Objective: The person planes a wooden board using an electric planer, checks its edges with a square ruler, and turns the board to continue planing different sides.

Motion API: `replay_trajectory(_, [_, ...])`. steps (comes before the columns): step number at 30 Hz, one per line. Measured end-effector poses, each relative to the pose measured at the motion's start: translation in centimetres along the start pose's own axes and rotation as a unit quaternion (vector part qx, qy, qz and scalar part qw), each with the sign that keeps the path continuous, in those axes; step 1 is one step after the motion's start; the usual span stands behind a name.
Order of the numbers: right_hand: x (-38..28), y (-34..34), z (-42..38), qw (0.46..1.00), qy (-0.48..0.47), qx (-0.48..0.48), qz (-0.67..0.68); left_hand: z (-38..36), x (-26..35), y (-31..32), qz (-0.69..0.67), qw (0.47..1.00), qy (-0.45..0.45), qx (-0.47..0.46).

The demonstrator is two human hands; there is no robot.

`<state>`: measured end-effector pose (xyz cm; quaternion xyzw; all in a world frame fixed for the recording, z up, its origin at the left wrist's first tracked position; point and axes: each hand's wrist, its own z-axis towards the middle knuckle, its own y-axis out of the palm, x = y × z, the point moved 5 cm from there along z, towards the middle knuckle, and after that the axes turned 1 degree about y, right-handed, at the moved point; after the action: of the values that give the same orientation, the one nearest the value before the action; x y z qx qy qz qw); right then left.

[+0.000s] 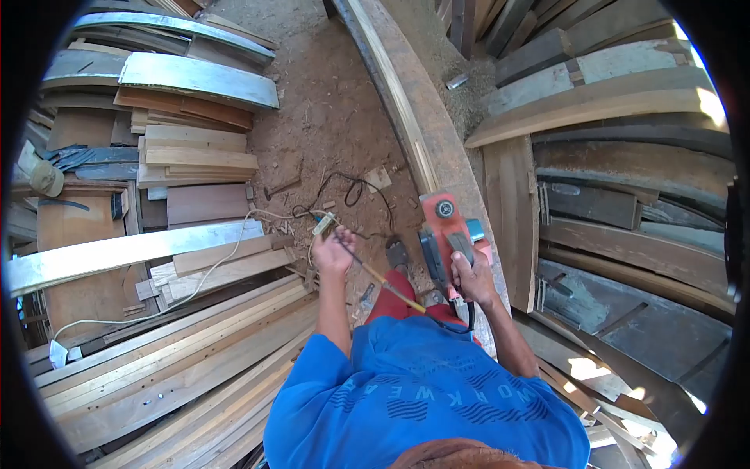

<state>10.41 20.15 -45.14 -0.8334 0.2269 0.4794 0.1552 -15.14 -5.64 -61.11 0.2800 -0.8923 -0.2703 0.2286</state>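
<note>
Blue shirt (422, 391) nearest the lens, printed lettering and striped patches across it; red trousers (391, 301) beyond its hem, one foot (397, 252) on the dirt floor (312, 117).

Right hand (473, 280): clamped on the rear handle of a red electric planer (447, 234), fingers wrapped round the grip. Planer sits at the near end of a pale wood strip (398, 102), over the long, curved bench (449, 133); whether its sole touches the wood cannot be told. Dark dial on its top.

Left hand (334, 250): palm partly turned up, fingers curled and closed on a cord (369, 270), part of it yellowish, which slants down toward the front of the shirt. Just beside the fingers, a pale socket block (323, 225) with a white cable (237, 238) running off to the left over the boards.

Floor, between left stacks and bench: looped black cable (355, 184), small square wood piece (379, 178), hammer-like tool (281, 187), scattered chips.

Left side: stacked boards (199, 156), some with whitish faces. Right side, past the bench: more stacked planks (625, 168), some curved, sunlit patches on a few
</note>
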Motion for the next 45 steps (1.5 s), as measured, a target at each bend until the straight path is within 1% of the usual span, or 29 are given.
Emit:
replay_trajectory(2, [-1.3, 0.6, 1.9, 1.0, 0.005, 0.007, 0.01, -0.2, 3.7, 1.5, 0.033, 0.996, 0.088, -0.01])
replay_trajectory(5, [-4.2, 1.8, 7.5, 0.999, -0.004, 0.023, 0.025, 2.6, 6.3, 3.4, 0.092, 0.982, 0.162, -0.023])
replay_trajectory(8, [-7.3, 2.6, 15.0, 0.999, -0.035, 0.025, 0.012, 9.0, 5.9, 2.2, 0.124, 0.979, 0.157, 0.026])
replay_trajectory(9, [-8.9, 2.8, 17.4, 0.999, -0.04, 0.037, -0.006, 10.9, 5.0, 2.0, 0.165, 0.974, 0.144, 0.065])
replay_trajectory(11, [-12.2, 3.4, 22.4, 0.998, -0.037, 0.04, -0.009, 16.6, 3.1, -1.4, 0.235, 0.961, 0.111, 0.09])
replay_trajectory(13, [-15.2, 4.1, 27.1, 0.999, -0.033, 0.041, 0.0, 18.9, 0.2, -2.3, 0.284, 0.943, 0.103, 0.143])
replay_trajectory(15, [-18.6, 4.7, 31.6, 0.998, -0.034, 0.042, 0.021, 18.6, -3.9, -0.5, 0.418, 0.881, 0.187, 0.119])
replay_trajectory(17, [-21.6, 5.0, 35.9, 0.997, -0.052, 0.059, 0.005, 16.6, -7.8, 1.6, 0.549, 0.805, 0.224, 0.023])
replay_trajectory(18, [-23.1, 5.2, 37.9, 0.996, -0.062, 0.067, -0.004, 14.8, -9.3, 4.4, 0.577, 0.787, 0.218, -0.021])
replay_trajectory(20, [-26.3, 5.7, 41.8, 0.995, -0.055, 0.085, -0.019, 10.8, -11.9, 12.2, 0.619, 0.763, 0.138, -0.124])
replay_trajectory(22, [-28.6, 6.1, 46.6, 0.994, -0.058, 0.091, -0.026, 8.4, -14.2, 17.8, 0.666, 0.709, 0.101, -0.207])
replay_trajectory(25, [-32.3, 6.7, 54.4, 0.994, -0.081, 0.078, -0.012, 8.1, -15.5, 19.0, 0.743, 0.583, 0.174, -0.277])
replay_trajectory(26, [-33.8, 7.2, 56.9, 0.993, -0.093, 0.069, 0.0, 8.2, -15.3, 19.1, 0.746, 0.585, 0.147, -0.281])
replay_trajectory(28, [-36.3, 7.7, 62.3, 0.99, -0.127, 0.062, -0.016, 8.0, -14.8, 19.3, 0.752, 0.583, 0.091, -0.292])
replay_trajectory(29, [-36.7, 7.9, 64.3, 0.992, -0.122, 0.044, 0.006, 8.1, -14.5, 19.5, 0.75, 0.59, 0.058, -0.295])
replay_trajectory(31, [-38.1, 8.3, 67.1, 0.991, -0.125, 0.008, 0.048, 8.5, -14.7, 18.9, 0.751, 0.577, 0.102, -0.304])
replay_trajectory(32, [-37.7, 8.4, 67.2, 0.991, -0.123, -0.01, 0.057, 8.5, -14.9, 18.5, 0.751, 0.571, 0.124, -0.308])
replay_trajectory(34, [-36.9, 8.0, 66.4, 0.989, -0.12, -0.041, 0.073, 8.3, -14.3, 19.3, 0.762, 0.573, 0.078, -0.291])
replay_trajectory(35, [-35.7, 7.7, 65.1, 0.991, -0.103, -0.034, 0.076, 8.1, -14.2, 19.6, 0.767, 0.573, 0.054, -0.283])
replay_trajectory(37, [-34.0, 7.6, 59.4, 0.991, -0.105, -0.028, 0.074, 8.4, -14.6, 18.7, 0.769, 0.566, 0.066, -0.288])
replay_trajectory(39, [-30.0, 6.2, 53.3, 0.992, -0.101, 0.021, -0.068, 8.5, -14.7, 18.5, 0.764, 0.576, 0.051, -0.286])
replay_trajectory(40, [-27.9, 6.1, 49.2, 0.994, -0.1, -0.013, -0.044, 8.5, -14.7, 18.4, 0.762, 0.58, 0.044, -0.285])
replay_trajectory(42, [-24.3, 4.9, 41.5, 0.988, -0.087, 0.004, -0.125, 8.2, -14.4, 19.0, 0.727, 0.633, -0.024, -0.266])
replay_trajectory(43, [-23.1, 5.1, 37.6, 0.996, -0.058, 0.004, -0.073, 8.3, -14.7, 18.5, 0.734, 0.621, 0.033, -0.274])
replay_trajectory(44, [-22.4, 5.1, 35.0, 0.999, -0.028, 0.003, -0.021, 8.4, -14.9, 18.6, 0.727, 0.623, 0.01, -0.289])
replay_trajectory(45, [-21.7, 5.0, 34.7, 0.999, -0.037, 0.014, -0.027, 8.7, -14.8, 18.7, 0.72, 0.624, -0.013, -0.303])
